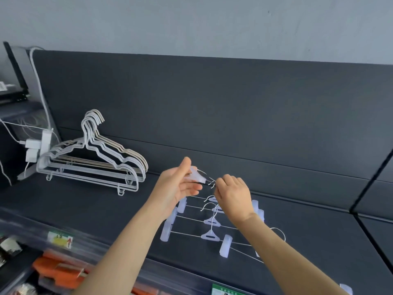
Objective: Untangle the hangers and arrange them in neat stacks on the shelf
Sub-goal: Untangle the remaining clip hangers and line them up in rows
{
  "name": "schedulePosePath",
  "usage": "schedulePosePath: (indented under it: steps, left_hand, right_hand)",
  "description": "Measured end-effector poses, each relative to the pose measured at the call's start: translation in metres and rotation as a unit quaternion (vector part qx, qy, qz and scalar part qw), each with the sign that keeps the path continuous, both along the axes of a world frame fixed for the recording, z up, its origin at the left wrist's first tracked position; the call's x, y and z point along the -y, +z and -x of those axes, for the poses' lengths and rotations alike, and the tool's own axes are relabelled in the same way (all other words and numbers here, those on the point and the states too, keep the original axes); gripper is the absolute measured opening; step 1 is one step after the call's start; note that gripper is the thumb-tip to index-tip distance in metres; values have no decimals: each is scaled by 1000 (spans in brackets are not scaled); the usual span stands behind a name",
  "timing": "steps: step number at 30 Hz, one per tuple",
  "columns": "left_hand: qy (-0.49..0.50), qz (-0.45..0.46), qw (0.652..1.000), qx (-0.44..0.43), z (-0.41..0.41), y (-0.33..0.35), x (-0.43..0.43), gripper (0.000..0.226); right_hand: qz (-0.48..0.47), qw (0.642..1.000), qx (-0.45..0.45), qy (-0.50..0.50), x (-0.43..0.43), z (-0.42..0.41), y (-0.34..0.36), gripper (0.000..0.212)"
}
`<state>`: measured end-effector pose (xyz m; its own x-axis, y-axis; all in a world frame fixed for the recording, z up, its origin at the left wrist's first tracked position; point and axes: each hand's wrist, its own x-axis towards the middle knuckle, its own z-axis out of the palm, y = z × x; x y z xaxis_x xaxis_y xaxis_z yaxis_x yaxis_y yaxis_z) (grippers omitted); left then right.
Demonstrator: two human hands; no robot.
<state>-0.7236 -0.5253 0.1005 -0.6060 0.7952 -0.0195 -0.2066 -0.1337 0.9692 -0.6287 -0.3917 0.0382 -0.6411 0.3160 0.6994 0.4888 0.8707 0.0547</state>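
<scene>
Two hands work above the dark shelf [85,205]. The left hand [178,186] pinches the translucent plastic body of a raised hanger [197,177] between thumb and fingers. The right hand [232,194], fingers curled, nips the thin wire hooks [209,182] just beside it. Whether one hanger or two are lifted is hard to tell, since the hooks bunch together between the fingertips.

Four clip hangers [210,235] lie in rows on the shelf directly under the hands, each a wire bar with a triangular plastic centre and pale clips at the ends. Perhaps a fifth trails off lower right, where only a wire loop and a bar show past the right forearm. That forearm covers most of the right-hand clips, and the left wrist hides part of the left-hand ones.

One stack of wire hangers [91,162] leans against the back panel [212,103] well to the left. It is mostly white with a few beige ones behind, overlapping too closely to count.

At far left a white power strip [43,143] with plugs and cables hangs beside the stack. Below the shelf edge are clear bins [57,271] with orange contents, blurred, and a green label [225,291] cut off by the bottom edge.
</scene>
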Motion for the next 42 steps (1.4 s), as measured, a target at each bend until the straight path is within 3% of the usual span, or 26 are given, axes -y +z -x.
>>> schedulePosePath:
  steps: [3, 5, 11, 15, 17, 19, 23, 28, 32, 34, 36, 39, 42]
  left_hand:
    - [13, 48, 997, -53, -1, -7, -3, 17]
    - [6, 53, 997, -64, 3, -12, -3, 5]
    - [-97, 64, 993, 10, 39, -35, 14, 23]
    - [-126, 72, 988, 58, 61, -54, 27, 28]
    - [-151, 86, 983, 68, 65, -61, 31, 28]
    - [-166, 124, 977, 40, 67, -66, 35, 28]
    - [-146, 236, 954, -112, 65, -84, 47, 30]
    - [-91, 294, 922, -234, 58, -121, 55, 22]
    - [-81, 316, 904, -278, 57, -134, 57, 22]
    - [-78, 318, 900, -287, 58, -137, 58, 20]
    - [-74, 320, 898, -291, 58, -139, 57, 17]
    - [-59, 328, 895, -298, 56, -141, 55, 14]
    - [-50, 337, 885, -318, 53, -142, 51, 15]
  right_hand:
    - [-42, 999, 8, -11, -4, -2, -7, 23]
    - [-52, 998, -23, -8, -9, -6, -12, 15]
    - [10, 998, -9, -58, -20, -46, -22, 25]
    - [23, 996, 49, -68, -30, -80, -42, 15]
    - [21, 994, 90, -60, -28, -93, -52, 29]
    - [23, 995, 82, -43, -19, -104, -57, 30]
    - [83, 994, 63, -16, 11, -121, -76, 30]
    - [185, 979, 78, -20, 34, -124, -113, 34]
    - [218, 974, 51, -13, 40, -131, -116, 10]
    - [245, 968, 6, -50, 33, -142, -108, 17]
    - [289, 949, -25, -123, 19, -157, -101, 11]
    - [369, 910, 72, -176, 7, -177, -100, 20]
    - [430, 890, 73, -136, 6, -180, -100, 34]
